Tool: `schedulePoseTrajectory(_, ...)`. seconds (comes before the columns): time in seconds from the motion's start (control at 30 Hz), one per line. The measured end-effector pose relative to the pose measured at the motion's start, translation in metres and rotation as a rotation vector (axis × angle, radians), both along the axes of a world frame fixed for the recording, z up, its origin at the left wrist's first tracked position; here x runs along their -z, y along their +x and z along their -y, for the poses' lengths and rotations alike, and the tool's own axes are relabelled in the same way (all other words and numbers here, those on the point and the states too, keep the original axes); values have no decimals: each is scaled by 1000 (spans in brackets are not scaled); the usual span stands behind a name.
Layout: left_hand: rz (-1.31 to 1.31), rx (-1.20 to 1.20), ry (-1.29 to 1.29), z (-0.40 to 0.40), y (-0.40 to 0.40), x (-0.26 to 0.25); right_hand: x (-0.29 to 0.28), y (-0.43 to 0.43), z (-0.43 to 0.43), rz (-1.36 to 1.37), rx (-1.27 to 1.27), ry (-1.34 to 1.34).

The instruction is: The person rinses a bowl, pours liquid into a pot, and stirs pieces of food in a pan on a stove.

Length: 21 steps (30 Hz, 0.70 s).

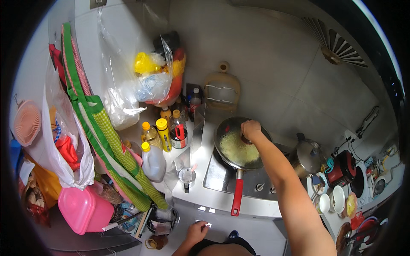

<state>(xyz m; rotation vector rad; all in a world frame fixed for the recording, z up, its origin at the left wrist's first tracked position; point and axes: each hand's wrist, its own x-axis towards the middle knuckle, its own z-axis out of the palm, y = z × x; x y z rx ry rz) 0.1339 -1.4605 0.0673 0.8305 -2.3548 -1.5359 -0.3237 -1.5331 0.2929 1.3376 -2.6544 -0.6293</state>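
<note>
My right hand [251, 130] is closed on the knob of the glass lid [238, 124], which lies over a frying pan with a red handle [237, 196]. Through the fogged, droplet-covered glass, yellowish-green contents [237, 148] show. The pan stands on a built-in gas stove [221, 174]. Low in the picture, my left hand [196, 232] hangs in front of the counter with its fingers curled; whether it holds anything cannot be told. A metal-lidded pot [309, 156] stands at the right end of the stove.
Bottles, among them a white jug [153, 164] and a yellow canister [163, 134], stand left of the stove behind a foil splash guard [197, 128]. White bowls [338, 198] and a red cooker [342, 168] are at right. An apron [109, 140] and bags hang at left.
</note>
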Motion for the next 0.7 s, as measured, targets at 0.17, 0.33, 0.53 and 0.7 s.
schedulePoseTrajectory(0.17, -34, 46, 53, 12, 1, 0, 6, -15, -9, -22, -55, -94)
schedulePoseTrajectory(0.33, -65, 84, 121, 18, 5, 21, -69, -22, -20, 14, 13, -63)
schedulePoseTrajectory(0.53, -77, 102, 122, 20, 1, 14, -117, -45, -76, 332, 275, -756)
schedulePoseTrajectory(0.7, -26, 145, 158, 21, 0, 19, -108, -34, -118, 685, 306, -1231)
